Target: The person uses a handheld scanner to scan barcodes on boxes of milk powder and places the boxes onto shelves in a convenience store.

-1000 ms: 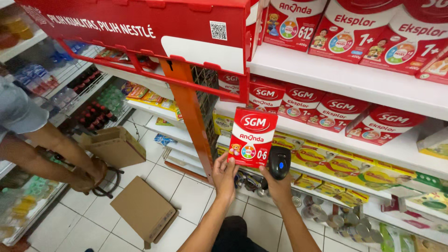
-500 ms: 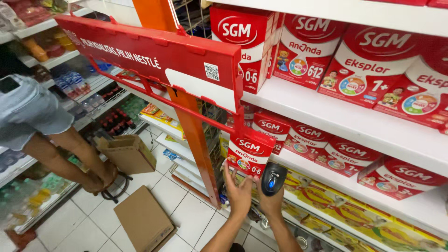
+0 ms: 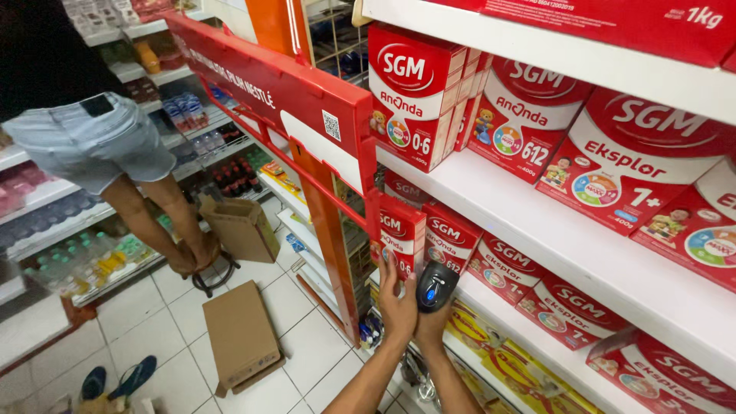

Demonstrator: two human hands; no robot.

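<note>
White shelves [image 3: 537, 207] run from twelve o'clock down to four o'clock, packed with red cartons [image 3: 629, 153]. A red banner panel [image 3: 268, 84] on an orange upright [image 3: 330, 230] juts out at eleven o'clock. The floor [image 3: 153, 337] is pale square tile with dark grout, under even shop light. At seven o'clock a flat cardboard box [image 3: 241, 337] lies on it; an open one [image 3: 241, 226] stands near a low stool [image 3: 211, 280] at nine o'clock, beside drink shelves [image 3: 61, 230].

Two bare forearms come up into view from six o'clock, no sleeves on either one. Left hand [image 3: 396, 307] shows no ring, no watch, no glove. Right hand [image 3: 431, 326] sits at three o'clock of it, equally unadorned. Both wrists are plain, without bands or straps. Nothing of the clothing shows.
</note>
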